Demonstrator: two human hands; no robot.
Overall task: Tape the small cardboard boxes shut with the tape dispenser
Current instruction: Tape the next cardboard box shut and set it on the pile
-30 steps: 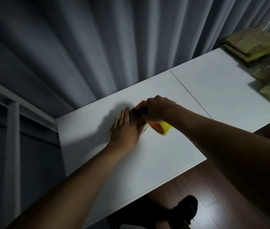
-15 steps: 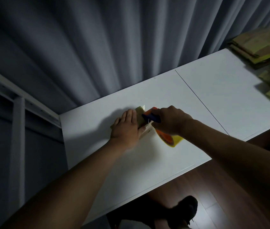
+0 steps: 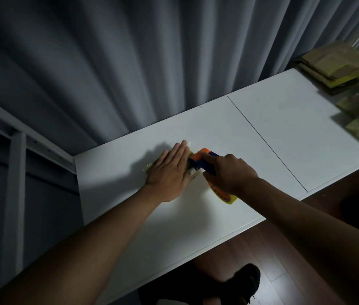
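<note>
Tape dispenser (image 3: 200, 160) edged forward — hands on box (image 3: 150, 168).

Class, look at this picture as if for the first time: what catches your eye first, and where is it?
The bright orange and blue tape dispenser at the middle of the white table, gripped by the right hand. Beside it the left hand lies flat on a small cardboard box, mostly hidden beneath it. At the table's far right end sits a pile of flattened cardboard.

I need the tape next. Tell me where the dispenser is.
In the head view, the tape dispenser is mid-table, held by the right hand, beside the left hand.
</note>
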